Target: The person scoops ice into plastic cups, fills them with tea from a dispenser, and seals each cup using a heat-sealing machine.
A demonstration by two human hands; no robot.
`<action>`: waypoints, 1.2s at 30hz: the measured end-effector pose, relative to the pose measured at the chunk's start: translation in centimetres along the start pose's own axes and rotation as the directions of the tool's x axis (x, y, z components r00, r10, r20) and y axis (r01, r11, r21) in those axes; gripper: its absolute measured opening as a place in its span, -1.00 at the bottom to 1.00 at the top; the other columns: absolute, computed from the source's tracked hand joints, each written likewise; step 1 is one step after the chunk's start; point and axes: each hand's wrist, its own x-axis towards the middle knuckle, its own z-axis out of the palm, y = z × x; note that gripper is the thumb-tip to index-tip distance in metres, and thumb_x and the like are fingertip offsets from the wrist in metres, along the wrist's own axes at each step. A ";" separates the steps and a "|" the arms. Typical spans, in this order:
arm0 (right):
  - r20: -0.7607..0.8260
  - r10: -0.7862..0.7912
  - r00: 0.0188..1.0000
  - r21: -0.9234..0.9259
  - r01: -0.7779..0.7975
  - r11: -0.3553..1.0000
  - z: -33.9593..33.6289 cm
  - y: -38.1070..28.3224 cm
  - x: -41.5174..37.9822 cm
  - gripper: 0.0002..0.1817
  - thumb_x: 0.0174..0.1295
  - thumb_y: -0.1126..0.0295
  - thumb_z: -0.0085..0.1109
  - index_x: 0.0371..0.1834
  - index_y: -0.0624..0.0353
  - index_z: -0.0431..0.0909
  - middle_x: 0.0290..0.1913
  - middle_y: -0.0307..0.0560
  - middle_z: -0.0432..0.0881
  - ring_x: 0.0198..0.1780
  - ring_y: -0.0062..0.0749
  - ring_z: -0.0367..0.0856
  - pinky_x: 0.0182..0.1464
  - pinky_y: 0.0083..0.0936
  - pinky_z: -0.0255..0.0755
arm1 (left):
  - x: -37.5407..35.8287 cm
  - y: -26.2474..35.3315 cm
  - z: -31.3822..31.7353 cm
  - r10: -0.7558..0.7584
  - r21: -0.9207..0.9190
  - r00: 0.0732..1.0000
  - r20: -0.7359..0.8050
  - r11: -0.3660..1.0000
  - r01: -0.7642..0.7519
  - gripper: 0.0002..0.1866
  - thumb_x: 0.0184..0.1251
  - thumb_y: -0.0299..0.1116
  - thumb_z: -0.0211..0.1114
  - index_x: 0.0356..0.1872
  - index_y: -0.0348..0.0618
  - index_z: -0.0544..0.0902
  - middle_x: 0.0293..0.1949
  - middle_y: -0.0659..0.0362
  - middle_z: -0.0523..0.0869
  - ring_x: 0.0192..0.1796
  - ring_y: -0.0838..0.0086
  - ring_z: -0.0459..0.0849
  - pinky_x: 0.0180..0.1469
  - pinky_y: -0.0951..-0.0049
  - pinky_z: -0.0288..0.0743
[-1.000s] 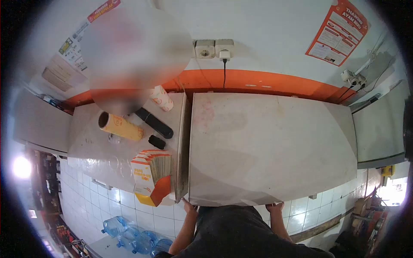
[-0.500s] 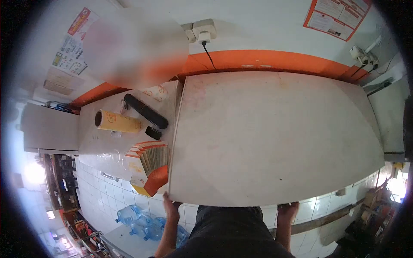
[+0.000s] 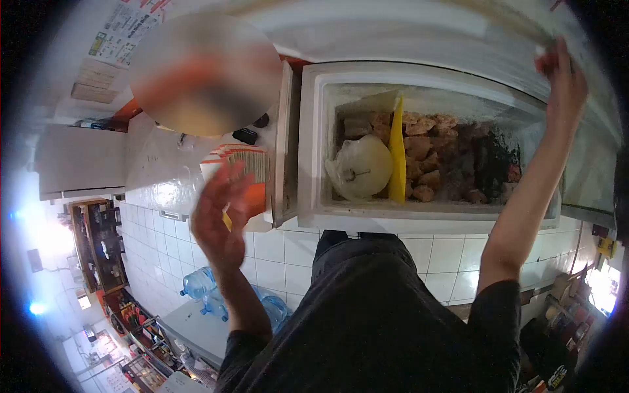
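A chest freezer (image 3: 426, 219) stands open in front of me, its lid (image 3: 406, 33) raised at the back. My right hand (image 3: 565, 88) is up at the right part of the raised lid, its fingers partly stretched and seeming to touch it. Inside lie several frosty brownish chunks (image 3: 422, 167), a yellow divider or sheet (image 3: 397, 154) and a round whitish bundle (image 3: 360, 167). My left hand (image 3: 224, 213) hangs in the air left of the freezer, slightly blurred, fingers apart and holding nothing. Behind it is a row of folded orange-and-white cartons (image 3: 239, 157).
The cartons and a small black object (image 3: 246, 135) sit on the neighbouring white surface (image 3: 154, 160). Blue water bottles (image 3: 198, 283) stand low on the left. A white cabinet (image 3: 593, 164) is close on the right. A blurred patch hides the upper left.
The freezer lid has swung up and its inside now shows. My right hand has risen far up with it. My left hand has left the lid's front edge and moved up and left.
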 end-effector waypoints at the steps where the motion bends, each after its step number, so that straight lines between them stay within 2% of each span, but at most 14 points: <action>1: 0.021 0.029 0.999 0.039 -0.029 0.999 0.8 0.7 2.8 -0.60 0.40 0.09 0.29 -0.13 0.30 0.69 -0.28 -0.04 0.71 -0.24 -0.39 0.69 0.02 -0.41 0.59 | -1.6 -0.4 -0.3 -0.030 0.150 0.996 0.079 0.989 0.018 -0.51 0.39 -0.50 0.29 0.34 -0.28 0.52 0.08 -0.03 0.75 0.05 0.31 0.79 0.15 0.27 0.64; 3: 0.054 0.063 0.997 0.070 -0.067 0.995 1.9 0.9 7.1 -0.59 0.40 0.11 0.28 -0.03 0.31 0.69 -0.21 0.00 0.73 -0.17 -0.36 0.72 0.11 -0.38 0.60 | -3.7 -1.0 -0.4 -0.180 0.208 0.982 0.062 0.964 0.164 -0.47 0.28 -0.71 0.29 0.30 -0.26 0.55 -0.01 0.06 0.79 0.01 0.40 0.79 0.12 0.32 0.64; 5: 0.344 0.083 0.935 0.064 -0.112 0.992 2.9 0.4 9.8 0.03 0.26 -0.11 0.34 0.57 0.33 0.04 0.30 0.17 0.50 -0.08 0.13 0.72 -0.28 -0.14 0.67 | -6.7 -4.1 -1.3 -0.315 0.061 0.949 -0.003 0.947 0.315 -0.55 0.30 -0.72 0.26 0.22 -0.28 0.60 -0.08 0.05 0.80 -0.03 0.42 0.80 0.05 0.41 0.65; 8: 0.159 -0.256 0.954 -0.034 0.264 0.964 3.3 4.9 11.8 -0.58 0.39 0.18 0.30 0.13 0.28 0.64 0.05 0.05 0.70 0.02 -0.29 0.70 0.21 -0.37 0.57 | -8.8 -5.2 -2.2 -0.409 0.122 0.911 0.049 0.908 0.401 -0.61 0.29 -0.71 0.29 0.15 -0.31 0.63 -0.11 0.03 0.81 -0.06 0.41 0.82 0.04 0.43 0.65; 10: 0.159 -0.288 0.944 -0.275 0.322 0.906 3.8 3.8 10.0 -0.53 0.40 0.21 0.26 0.25 0.29 0.54 0.14 0.08 0.64 0.07 -0.18 0.68 0.12 -0.29 0.58 | -9.1 -5.6 -3.8 -0.420 0.140 0.906 0.052 0.901 0.410 -0.67 0.28 -0.68 0.31 0.08 -0.32 0.67 -0.13 0.06 0.82 -0.09 0.43 0.83 0.02 0.45 0.65; 13: 0.208 -0.246 0.947 -0.041 0.260 0.965 4.4 1.2 4.2 -0.32 0.40 0.19 0.25 0.46 0.34 0.28 0.11 0.18 0.62 -0.07 0.05 0.73 -0.25 -0.13 0.67 | -8.1 -7.8 -8.3 -0.408 0.190 0.908 -0.095 0.888 0.418 -0.78 0.31 -0.64 0.31 -0.04 -0.30 0.71 -0.18 0.09 0.83 -0.14 0.46 0.82 -0.01 0.47 0.64; 15: 0.017 -0.251 0.968 -0.118 0.251 0.961 7.6 -2.3 -2.2 -0.53 0.45 0.24 0.17 0.26 0.38 0.46 0.05 0.16 0.65 -0.08 0.03 0.73 -0.27 -0.14 0.68 | -6.7 -12.6 -12.6 -0.272 0.310 0.926 -0.260 0.885 0.347 -0.86 0.37 -0.55 0.32 -0.10 -0.30 0.71 -0.22 0.09 0.82 -0.19 0.46 0.80 -0.06 0.47 0.63; 17: 0.177 -0.228 0.958 -0.173 0.258 0.950 4.4 5.2 -0.8 -0.55 0.54 0.26 0.04 0.38 0.25 0.45 0.36 0.09 0.51 0.31 -0.15 0.57 0.31 -0.15 0.46 | -3.5 -17.3 -16.0 -0.176 0.421 0.899 -0.401 0.836 0.352 -0.85 0.44 -0.48 0.29 -0.06 -0.29 0.69 -0.21 0.10 0.80 -0.17 0.42 0.77 -0.09 0.41 0.66; 22: 0.023 -0.091 0.996 -0.192 0.093 0.977 6.1 4.3 -11.2 -0.49 0.49 0.24 0.15 0.40 0.29 0.40 0.31 0.02 0.55 0.20 -0.23 0.65 0.18 -0.24 0.50 | -2.2 -38.7 -23.4 -0.539 0.653 0.791 -0.290 0.493 0.576 -0.51 0.26 -0.10 0.47 0.05 -0.27 0.63 -0.05 -0.13 0.72 0.00 0.04 0.71 0.08 0.11 0.59; 25: 0.010 0.091 0.996 -0.174 -0.088 0.981 6.0 3.0 -15.5 -0.49 0.47 0.24 0.18 0.37 0.29 0.43 0.30 0.02 0.56 0.11 -0.27 0.68 0.07 -0.32 0.50 | -1.8 -44.2 -21.1 -0.768 0.539 0.557 -0.316 0.338 0.772 -0.50 0.19 -0.16 0.52 0.02 -0.30 0.62 -0.23 -0.10 0.74 -0.09 0.09 0.76 0.02 0.12 0.63; 28: 0.131 0.219 0.967 -0.267 -0.178 0.947 5.7 3.0 -19.4 -0.53 0.43 0.25 0.23 0.30 0.26 0.49 0.21 -0.03 0.61 0.03 -0.36 0.69 0.01 -0.40 0.50 | -5.4 -50.8 -19.7 -0.664 0.325 0.708 -0.241 0.632 0.704 -0.60 0.19 -0.35 0.48 0.01 -0.26 0.61 -0.32 0.02 0.70 -0.21 0.24 0.76 -0.17 0.22 0.70; 31: 0.269 0.428 0.863 -0.398 -0.306 0.865 5.8 3.4 -23.2 -0.62 0.41 0.25 0.28 0.19 0.19 0.56 0.05 -0.14 0.69 -0.07 -0.46 0.71 -0.07 -0.48 0.55 | -7.5 -48.9 -20.7 -0.722 -0.309 0.635 -0.276 0.692 0.652 -0.53 0.10 -0.65 0.30 0.11 -0.20 0.57 -0.30 0.12 0.62 -0.33 0.40 0.68 -0.37 0.43 0.70; 34: 0.396 0.383 0.835 -0.299 -0.277 0.913 9.2 1.8 -28.0 -0.73 0.42 0.29 0.26 0.10 0.12 0.60 -0.11 -0.19 0.71 -0.21 -0.53 0.69 -0.23 -0.58 0.56 | -10.6 -42.2 -26.2 -0.480 -0.089 0.773 -0.416 0.867 0.490 -0.51 0.17 -0.54 0.18 0.20 -0.27 0.54 -0.03 0.13 0.66 -0.20 0.46 0.62 -0.29 0.52 0.63; 36: 0.531 0.468 0.706 -0.211 -0.425 0.880 12.3 -0.8 -31.5 -0.79 0.44 0.33 0.23 0.04 0.13 0.60 -0.14 -0.18 0.69 -0.22 -0.53 0.69 -0.25 -0.58 0.57 | -7.3 -26.8 -26.2 -0.513 -0.032 0.772 -0.376 0.840 0.542 -0.43 0.17 -0.61 0.04 0.27 -0.23 0.56 0.11 0.13 0.69 -0.47 0.71 0.44 -0.48 0.67 0.35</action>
